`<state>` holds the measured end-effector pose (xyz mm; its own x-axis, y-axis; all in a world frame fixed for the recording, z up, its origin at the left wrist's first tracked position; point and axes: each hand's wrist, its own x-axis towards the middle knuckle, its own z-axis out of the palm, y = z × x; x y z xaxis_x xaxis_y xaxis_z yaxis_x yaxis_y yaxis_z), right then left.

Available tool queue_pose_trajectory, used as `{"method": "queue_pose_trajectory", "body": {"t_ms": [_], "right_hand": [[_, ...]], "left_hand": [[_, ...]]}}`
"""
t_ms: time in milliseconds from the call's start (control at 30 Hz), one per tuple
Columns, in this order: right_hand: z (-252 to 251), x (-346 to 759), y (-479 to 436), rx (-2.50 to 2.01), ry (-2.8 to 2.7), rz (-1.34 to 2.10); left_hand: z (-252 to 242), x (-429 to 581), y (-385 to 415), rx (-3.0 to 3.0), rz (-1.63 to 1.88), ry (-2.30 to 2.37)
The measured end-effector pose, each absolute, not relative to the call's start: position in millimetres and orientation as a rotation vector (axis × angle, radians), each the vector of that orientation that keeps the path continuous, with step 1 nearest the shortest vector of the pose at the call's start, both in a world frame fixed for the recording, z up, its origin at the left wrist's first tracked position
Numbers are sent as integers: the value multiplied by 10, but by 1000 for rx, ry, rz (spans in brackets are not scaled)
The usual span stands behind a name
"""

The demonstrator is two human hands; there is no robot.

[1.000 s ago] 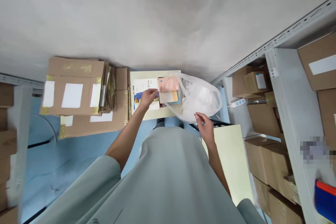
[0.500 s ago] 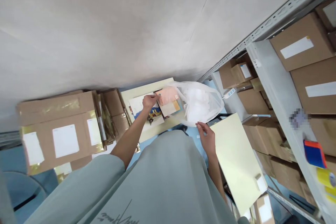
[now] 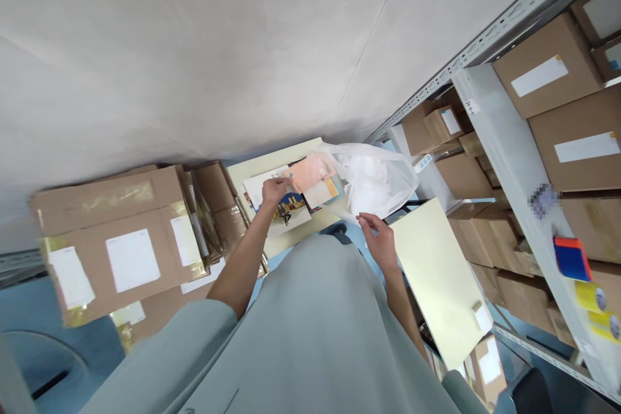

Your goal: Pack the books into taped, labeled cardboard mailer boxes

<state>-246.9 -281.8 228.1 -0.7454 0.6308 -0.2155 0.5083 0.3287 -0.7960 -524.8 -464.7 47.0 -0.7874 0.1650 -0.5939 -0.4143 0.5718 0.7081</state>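
My left hand [image 3: 275, 190] is closed in a pinch above a white book [image 3: 284, 223] with a blue and yellow picture. Its fingertips come close to the left corner of a salmon-coloured book [image 3: 308, 171]; what they hold, if anything, I cannot make out. A clear plastic bag [image 3: 376, 178] lies to the right, its mouth overlapping the salmon book's right side. White material shows through the film. My right hand [image 3: 378, 239] pinches the bag's near edge between thumb and fingers. Both books lie on a pale yellow tabletop [image 3: 245, 168].
Cardboard boxes [image 3: 121, 233] with white labels stand at the left. A second pale yellow surface [image 3: 431, 272] is at my right. Metal shelving [image 3: 509, 149] with boxes, tape rolls [image 3: 592, 297] and a power strip [image 3: 422, 163] runs along the right.
The bag's mouth now reaches further over the salmon book. My right hand has shifted slightly up and left, still gripping the bag. The whole view has tilted a little.
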Motion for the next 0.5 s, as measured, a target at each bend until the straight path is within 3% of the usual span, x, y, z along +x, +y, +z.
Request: {"method": "queue_pose_trajectory", "body": {"t_ms": [200, 500], "right_hand": [[2256, -2438, -2849, -1064, -2452, 1435], [2253, -2351, -2826, -1016, -2442, 1458]], "left_hand": [[594, -5090, -5222, -502, 1419, 2203], [927, -5145, -5540, -437, 1465, 2381]]}}
